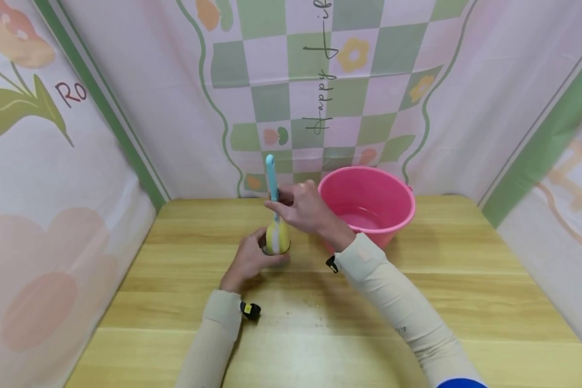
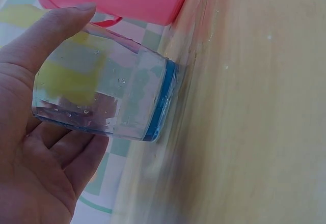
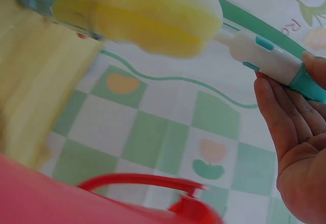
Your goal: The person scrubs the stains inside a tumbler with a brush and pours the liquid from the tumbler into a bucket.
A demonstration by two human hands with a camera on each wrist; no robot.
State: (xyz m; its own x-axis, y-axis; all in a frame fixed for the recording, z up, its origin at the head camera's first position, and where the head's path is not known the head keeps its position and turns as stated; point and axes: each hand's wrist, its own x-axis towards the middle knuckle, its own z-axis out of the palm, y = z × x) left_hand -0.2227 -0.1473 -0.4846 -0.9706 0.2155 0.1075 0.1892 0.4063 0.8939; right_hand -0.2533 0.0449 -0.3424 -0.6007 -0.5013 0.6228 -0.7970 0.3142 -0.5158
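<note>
A clear glass [image 2: 127,91] with a bluish base stands on the table, water drops on its wall. My left hand [image 1: 253,256] grips it around the side, thumb on one side and fingers on the other. In my right hand [image 1: 303,207] is the white and turquoise handle of a bottle brush [image 1: 271,178], held upright between thumb and fingers. The brush's yellow and white sponge head [image 3: 153,18] is partly inside the glass's mouth, its upper part sticking out above the rim.
A pink bucket [image 1: 393,226] with a red handle [image 3: 142,179] stands right of the hands, near the table's back edge. Small drops or crumbs lie on the wooden table [image 1: 300,345] in front. Patterned cloth [image 1: 267,59] hangs behind and at both sides.
</note>
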